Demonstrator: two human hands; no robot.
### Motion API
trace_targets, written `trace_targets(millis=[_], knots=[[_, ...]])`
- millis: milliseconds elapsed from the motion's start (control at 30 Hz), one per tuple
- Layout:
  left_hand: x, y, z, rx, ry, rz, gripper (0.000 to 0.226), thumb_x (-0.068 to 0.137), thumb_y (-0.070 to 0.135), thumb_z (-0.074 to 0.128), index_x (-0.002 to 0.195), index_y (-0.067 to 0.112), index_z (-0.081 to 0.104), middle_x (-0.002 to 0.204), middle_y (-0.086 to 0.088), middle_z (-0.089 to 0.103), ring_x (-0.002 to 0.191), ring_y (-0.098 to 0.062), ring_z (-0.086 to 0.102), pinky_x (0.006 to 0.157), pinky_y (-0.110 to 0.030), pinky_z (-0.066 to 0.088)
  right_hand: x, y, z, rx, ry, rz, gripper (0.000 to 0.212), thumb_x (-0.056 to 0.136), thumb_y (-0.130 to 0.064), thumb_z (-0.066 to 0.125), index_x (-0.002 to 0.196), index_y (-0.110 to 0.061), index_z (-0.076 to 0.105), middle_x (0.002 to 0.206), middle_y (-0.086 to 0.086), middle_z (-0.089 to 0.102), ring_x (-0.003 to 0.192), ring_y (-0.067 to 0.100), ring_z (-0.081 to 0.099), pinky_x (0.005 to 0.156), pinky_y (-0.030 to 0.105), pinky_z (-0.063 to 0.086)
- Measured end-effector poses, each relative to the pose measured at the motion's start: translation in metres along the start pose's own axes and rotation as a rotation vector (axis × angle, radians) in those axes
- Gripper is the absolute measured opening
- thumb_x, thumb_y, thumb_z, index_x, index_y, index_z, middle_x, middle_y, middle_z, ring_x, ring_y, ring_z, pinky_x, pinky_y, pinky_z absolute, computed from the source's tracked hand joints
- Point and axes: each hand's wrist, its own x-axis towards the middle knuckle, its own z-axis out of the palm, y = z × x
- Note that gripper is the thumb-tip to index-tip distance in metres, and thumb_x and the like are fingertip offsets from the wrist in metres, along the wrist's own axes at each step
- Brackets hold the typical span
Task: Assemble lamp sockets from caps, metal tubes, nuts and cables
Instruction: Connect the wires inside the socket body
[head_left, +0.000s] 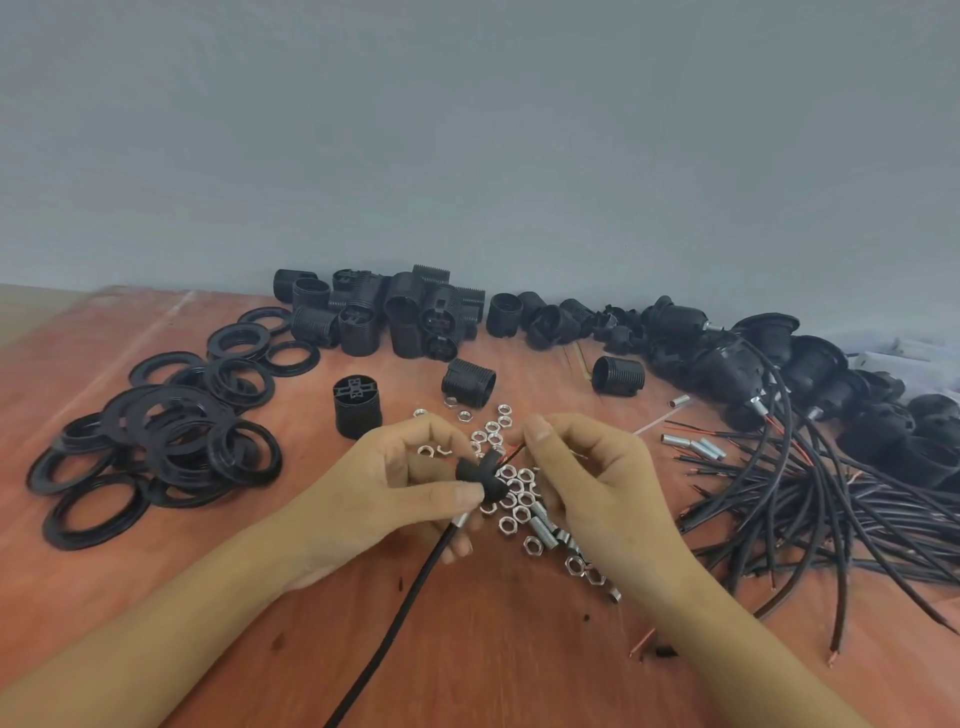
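Left hand (410, 483) fingers curled, pinching cap (479, 474); right hand (587, 483) pinching red wire (514, 453); forearms converge.

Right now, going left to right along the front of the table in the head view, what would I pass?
Pile of black rings → lone upright socket body → left hand gripping the cap → right hand pinching the wire ends → bundle of cables.
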Motion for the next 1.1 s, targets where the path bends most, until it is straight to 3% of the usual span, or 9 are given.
trace_targets(millis=[133,200,333,433,533,667,767,967,1100], knots=[[0.001,0.001,0.006,-0.032,0.044,-0.04,0.027,0.086,0.039,0.069,0.073,0.018,0.059,0.078,-0.01,0.069,0.053,-0.022,0.062,0.042,-0.024,0.046,-0.002,0.001,0.008,-0.061,-0.037,-0.081,0.032,0.086,-0.038,0.054,0.089,-0.014,0.076,0.061,-0.005,0.057,0.049,0.011,0.045,0.052,0.024,0.038],[0.001,0.003,0.007,-0.03,0.07,-0.027,0.026,0.087,0.036,0.066,0.071,0.018,0.057,0.079,-0.01,0.069,0.05,-0.02,0.058,0.039,-0.022,0.041,-0.001,0.0,0.008,-0.036,-0.066,-0.086,0.032,0.088,-0.035,0.052,0.095,-0.014,0.076,0.059,-0.015,0.057,0.052,0.001,0.05,0.056,0.012,0.036],[0.001,0.003,0.009,0.05,0.088,0.0,0.012,0.087,0.029,0.058,0.086,0.02,0.065,0.067,0.003,0.062,0.053,-0.017,0.055,0.039,-0.023,0.039,-0.002,0.001,0.009,-0.028,-0.109,-0.116,0.033,0.091,-0.036,0.052,0.102,-0.016,0.075,0.056,-0.02,0.056,0.057,-0.003,0.051,0.06,0.007,0.037],[0.003,0.0,0.014,0.238,0.171,0.107,0.02,0.085,0.029,0.054,0.071,0.021,0.066,0.064,0.005,0.057,0.048,-0.013,0.051,0.038,-0.026,0.043,-0.002,0.002,0.013,-0.052,-0.021,-0.131,0.033,0.088,-0.041,0.056,0.092,-0.016,0.078,0.064,-0.007,0.061,0.063,0.008,0.054,0.066,0.025,0.045],[0.002,-0.003,0.016,0.361,0.246,0.205,0.018,0.081,0.037,0.064,0.069,0.022,0.064,0.071,-0.005,0.06,0.044,-0.033,0.048,0.037,-0.029,0.046,-0.002,0.003,0.015,-0.08,0.029,-0.115,0.028,0.085,-0.039,0.061,0.085,-0.016,0.078,0.078,0.017,0.067,0.08,0.035,0.06,0.076,0.046,0.05],[0.0,-0.005,0.015,0.39,0.294,0.264,0.037,0.08,0.051,0.061,0.071,0.015,0.059,0.07,-0.014,0.06,0.04,-0.032,0.045,0.035,-0.027,0.04,-0.003,0.0,0.012,-0.016,0.079,-0.027,0.031,0.077,-0.042,0.067,0.077,-0.013,0.076,0.058,0.008,0.059,0.051,0.015,0.044,0.051,0.025,0.04],[0.002,-0.003,0.014,0.283,0.343,0.252,0.028,0.086,0.041,0.064,0.065,0.024,0.057,0.066,-0.01,0.063,0.048,-0.039,0.047,0.036,-0.025,0.036,-0.004,0.0,0.012,0.076,0.054,0.055,0.031,0.077,-0.041,0.066,0.072,-0.01,0.07,0.048,-0.001,0.044,0.045,0.01,0.032,0.045,0.024,0.028],[0.003,0.004,0.007,0.23,0.442,0.289,0.026,0.073,0.04,0.066,0.06,0.019,0.058,0.057,-0.007,0.06,0.041,-0.012,0.042,0.034,-0.019,0.03,-0.005,-0.001,0.014,0.122,0.027,0.093,0.018,0.089,-0.023,0.068,0.072,-0.021,0.073,0.045,-0.011,0.042,0.04,0.004,0.03,0.04,0.017,0.027],[0.001,0.0,0.015,0.4,0.366,0.339,0.023,0.083,0.009,0.072,0.062,0.014,0.062,0.055,-0.004,0.061,0.039,0.001,0.044,0.042,-0.01,0.035,-0.006,-0.001,0.021,0.101,0.005,0.084,0.019,0.089,-0.019,0.069,0.07,-0.019,0.073,0.043,-0.014,0.049,0.038,0.001,0.034,0.04,0.012,0.029]])
